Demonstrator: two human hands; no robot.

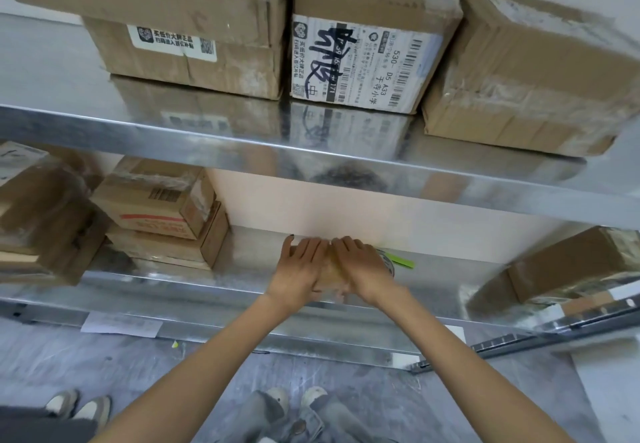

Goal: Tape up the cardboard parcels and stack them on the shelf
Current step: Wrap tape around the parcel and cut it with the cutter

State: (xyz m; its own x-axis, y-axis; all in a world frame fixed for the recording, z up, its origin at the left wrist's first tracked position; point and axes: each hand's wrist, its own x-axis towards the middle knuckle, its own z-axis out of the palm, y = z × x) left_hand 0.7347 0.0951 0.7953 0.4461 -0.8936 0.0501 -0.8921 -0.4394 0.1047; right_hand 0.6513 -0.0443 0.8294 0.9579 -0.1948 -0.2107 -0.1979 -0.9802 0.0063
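A small cardboard parcel (331, 274) lies on the lower metal shelf (242, 266), mostly hidden under my hands. My left hand (300, 269) rests flat on its left part with straight fingers. My right hand (360, 267) lies flat on its right part, fingers touching those of the left. A roll of tape (388, 262) with a green tab peeks out just right of my right hand.
Taped parcels (162, 214) are stacked at the lower shelf's left, another parcel (571, 266) at its right. The upper shelf (311, 144) carries three bigger boxes, one with a shipping label (360, 61). Another person's shoes (79, 406) stand on the floor at left.
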